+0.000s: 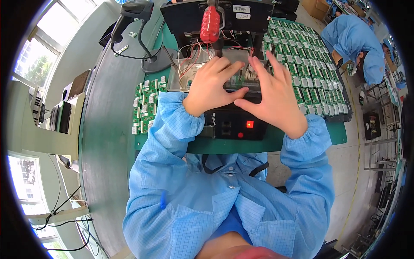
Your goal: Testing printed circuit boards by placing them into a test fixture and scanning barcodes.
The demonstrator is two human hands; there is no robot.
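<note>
Both my hands are over a test fixture (224,111) with a black front panel and a lit red indicator (250,124). My left hand (214,84) reaches across the fixture's bed, its fingers apart and its thumb pointing right. Opposite it, my right hand (276,93) has its fingers spread and raised, with its thumb near the left thumb. I see nothing held in either hand. Between the hands a green circuit board (238,81) shows in part on the bed. Behind them stands a toggle clamp's red handle (210,25), with red and white wires around its base.
Rows of green circuit boards (308,64) cover a black tray at the right. More boards (148,101) lie left of the fixture. A barcode scanner (129,19) rests on a stand at the far left. At the far right, a person in a blue smock (355,45) bends over.
</note>
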